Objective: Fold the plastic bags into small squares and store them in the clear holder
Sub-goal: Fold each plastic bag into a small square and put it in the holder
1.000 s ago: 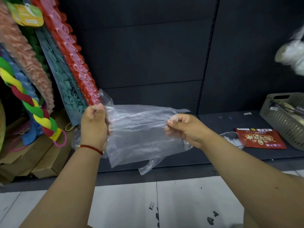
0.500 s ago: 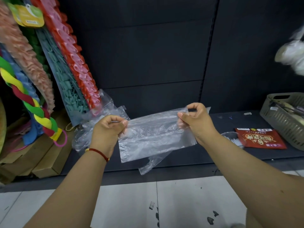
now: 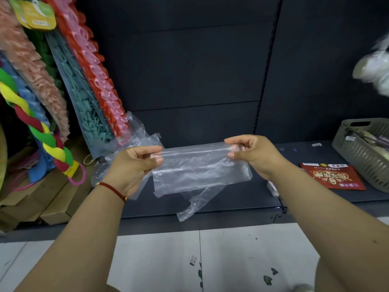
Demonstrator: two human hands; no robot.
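Both hands are now sitting level with each other, whereas a moment earlier the right one was riding higher; the plastic bag (image 3: 200, 167) between them has gone from a slanted sheet to a flatter, horizontal band. The left hand (image 3: 134, 165) is pinching the bag's left end between thumb and curled fingers, and the right hand (image 3: 252, 152) is pinching the right end the same way. Holding the two ends apart like this is probably keeping the film taut, so that the top fold line stays straight and the layers line up for the next fold.

As for the bag itself, it is clear and thin, wrinkling slightly, and is hanging in the air in front of the dark shelf (image 3: 305, 186), not resting on it. It is looking like a long doubled strip, with a loose handle or tail dangling from its lower edge towards the tiled floor (image 3: 157, 260). More loose plastic is bunching behind the left hand. By my judgement the folding is at an early stage: the strip is far from a small square. No clear holder can be made out with certainty; a grey basket (image 3: 364, 152) and a red packet (image 3: 332, 175) are sitting on the shelf to the right.
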